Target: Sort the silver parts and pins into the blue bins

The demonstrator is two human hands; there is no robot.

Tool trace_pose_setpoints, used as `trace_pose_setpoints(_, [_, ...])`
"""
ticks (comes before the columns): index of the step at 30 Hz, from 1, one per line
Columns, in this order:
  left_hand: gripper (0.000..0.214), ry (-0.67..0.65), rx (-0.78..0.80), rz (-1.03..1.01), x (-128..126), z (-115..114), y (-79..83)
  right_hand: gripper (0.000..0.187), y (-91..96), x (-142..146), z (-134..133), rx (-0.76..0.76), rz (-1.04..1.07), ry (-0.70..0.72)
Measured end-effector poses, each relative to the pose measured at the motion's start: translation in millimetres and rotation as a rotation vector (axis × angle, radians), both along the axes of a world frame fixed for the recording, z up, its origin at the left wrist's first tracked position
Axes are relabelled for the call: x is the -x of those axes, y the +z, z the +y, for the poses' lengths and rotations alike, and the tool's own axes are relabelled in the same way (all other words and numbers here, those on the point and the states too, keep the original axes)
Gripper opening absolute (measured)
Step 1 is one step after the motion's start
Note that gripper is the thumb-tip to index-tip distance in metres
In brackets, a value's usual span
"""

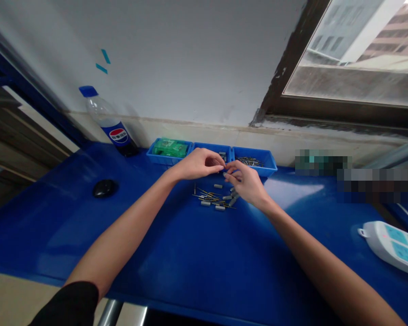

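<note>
Green packaging (170, 147) is held in the leftmost bin (166, 160). Below the curled left hand (202, 164), metal pins (209, 196) and grey blocks (220, 208) are strewn on the bench (190, 258). The right hand (247, 182) is bent beside it; whether anything is pinched by either cannot be told. Pins are held in the rightmost bin (269, 159).

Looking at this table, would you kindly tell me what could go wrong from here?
Anything slipping from the left hand or right hand might get lost among the thin metal pins nearby. The silver blocks lie close to those pins, so they could get mixed up. The bottle might spill if knocked.
</note>
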State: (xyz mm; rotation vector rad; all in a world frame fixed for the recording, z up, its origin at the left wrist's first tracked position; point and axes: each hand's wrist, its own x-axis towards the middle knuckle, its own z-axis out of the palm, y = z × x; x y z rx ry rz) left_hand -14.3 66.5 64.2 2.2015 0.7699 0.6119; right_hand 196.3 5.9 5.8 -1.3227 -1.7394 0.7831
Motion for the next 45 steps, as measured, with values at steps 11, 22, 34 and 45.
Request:
trace_pose_setpoints(11, [0.022, -0.042, 0.138, -0.105, 2.8, -0.7, 4.3, 0.044, 25.4, -0.8, -2.6, 0.164, 0.473, -0.018])
trace_pose_setpoints(22, [0.029, -0.02, 0.219, -0.182, 1.9, -4.5, 8.6, 0.045, 26.7, 4.9, -5.4, 0.201, 0.492, -0.045])
trace_pose_setpoints(34, [0.022, 0.39, 0.04, -0.259, 3.6, 7.1, -2.5, 0.019, 3.5, -3.3, -0.3, 0.028, -0.159, 0.167])
trace_pose_setpoints(45, [0.021, 0.177, 0.07, -0.171, 0.8, 1.3, 0.4, 0.01, -10.9, 0.7, -0.7, -0.08, -0.465, 0.126])
